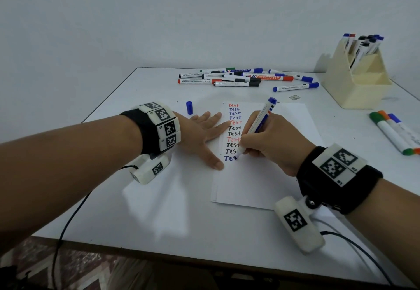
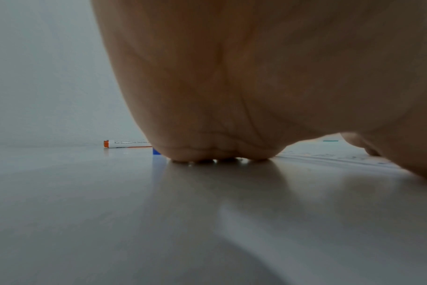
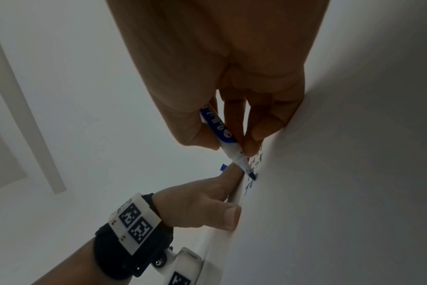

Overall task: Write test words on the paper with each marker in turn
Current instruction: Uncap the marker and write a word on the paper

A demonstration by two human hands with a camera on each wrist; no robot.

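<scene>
A white sheet of paper [image 1: 261, 176] lies on the table with a column of "Test" words in red, blue and black. My right hand [image 1: 270, 144] grips an uncapped blue marker [image 1: 259, 121], its tip on the paper at the lowest, blue word; the right wrist view shows the same marker [image 3: 219, 131] pinched between thumb and fingers. My left hand [image 1: 204, 135] lies flat with straight fingers on the paper's left edge; its palm [image 2: 232, 96] fills the left wrist view. The marker's blue cap [image 1: 189, 108] stands on the table behind the left hand.
Several capped markers [image 1: 238, 78] lie loose at the back of the table. A cream holder [image 1: 354, 78] with more markers stands at the back right. Green, orange and blue thick markers [image 1: 395, 135] lie at the right edge.
</scene>
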